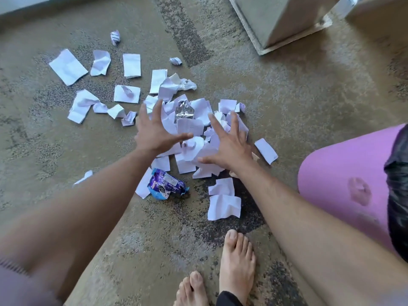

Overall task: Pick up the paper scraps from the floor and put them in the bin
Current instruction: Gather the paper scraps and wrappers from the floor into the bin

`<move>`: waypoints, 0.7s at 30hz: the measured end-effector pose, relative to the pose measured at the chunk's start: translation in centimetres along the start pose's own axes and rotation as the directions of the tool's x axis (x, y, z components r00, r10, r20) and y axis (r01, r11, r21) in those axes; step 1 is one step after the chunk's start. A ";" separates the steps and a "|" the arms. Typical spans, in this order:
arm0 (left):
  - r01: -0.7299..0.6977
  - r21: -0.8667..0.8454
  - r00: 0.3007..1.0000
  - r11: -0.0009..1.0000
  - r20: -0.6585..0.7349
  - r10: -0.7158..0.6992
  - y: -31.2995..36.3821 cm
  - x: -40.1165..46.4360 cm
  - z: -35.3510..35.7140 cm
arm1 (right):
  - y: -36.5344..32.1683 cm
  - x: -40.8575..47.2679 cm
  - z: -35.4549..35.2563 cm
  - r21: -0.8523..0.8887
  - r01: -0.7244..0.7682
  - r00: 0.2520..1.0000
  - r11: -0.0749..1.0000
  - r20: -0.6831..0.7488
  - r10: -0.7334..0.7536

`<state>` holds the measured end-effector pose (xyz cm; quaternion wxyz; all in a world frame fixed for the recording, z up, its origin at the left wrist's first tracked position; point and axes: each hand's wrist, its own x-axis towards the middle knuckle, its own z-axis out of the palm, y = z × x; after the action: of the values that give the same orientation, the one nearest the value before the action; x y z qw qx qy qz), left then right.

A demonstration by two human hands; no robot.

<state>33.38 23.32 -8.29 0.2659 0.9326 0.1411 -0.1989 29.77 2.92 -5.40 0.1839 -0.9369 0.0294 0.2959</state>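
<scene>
In the head view, both hands reach down over a heap of paper scraps [194, 138] on the carpeted floor [298, 102], just above the middle of the frame. The left hand [154, 131] is spread wide, fingers splayed, over the left edge of the heap and holds nothing. The right hand [229, 144] is likewise spread, fingers apart, over the right side of the heap, its thumb pointing toward the left hand; whether the palms touch the paper cannot be told. A crumpled piece of silver foil [184, 111] lies in the heap between the two hands.

More scraps are scattered toward the upper left: flat torn sheets such as one at the far left [68, 66], and a small crumpled ball [115, 37] near the top. Two larger scraps [223, 205] lie below the right forearm, toward the lower centre. A blue and purple snack wrapper [166, 187] sits just below the heap.

The pink bin [344, 182], lined with a black bag [397, 191], stands at the right edge. Two bare feet [236, 266] show at the bottom centre. A grey furniture base [280, 21] occupies the upper right.
</scene>
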 end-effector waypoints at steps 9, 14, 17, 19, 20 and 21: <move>-0.173 0.211 0.985 0.962 0.038 0.169 1.3 1.2 3.1 | -0.1 2.3 3.9 0.052 0.103 0.993 0.993 -0.056 -0.100; -0.150 -0.005 0.988 0.989 0.032 0.150 1.7 -0.5 4.4 | -0.1 1.5 4.3 0.231 0.104 0.991 0.967 -0.109 -0.080; -0.137 -0.087 0.991 0.987 -0.004 0.137 2.1 -2.3 4.0 | 0.3 0.2 3.8 0.442 0.046 0.993 0.896 -0.120 0.008; -0.107 -0.162 0.994 0.981 -0.046 0.101 2.5 -3.7 3.2 | 0.6 -1.3 3.2 0.555 0.017 0.989 0.832 -0.131 0.067; -0.075 -0.209 0.996 0.975 -0.057 0.065 2.7 -4.5 2.7 | 0.7 -2.2 2.8 0.602 0.009 0.987 0.798 -0.132 0.089; -0.042 -0.255 0.997 0.966 -0.067 0.025 3.0 -5.4 2.1 | 0.7 -3.2 2.2 0.646 0.007 0.986 0.764 -0.132 0.102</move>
<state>29.14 18.81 -6.20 0.3829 0.8985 0.1583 -0.1448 25.80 2.86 -5.50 0.4835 -0.8364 0.1672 0.1968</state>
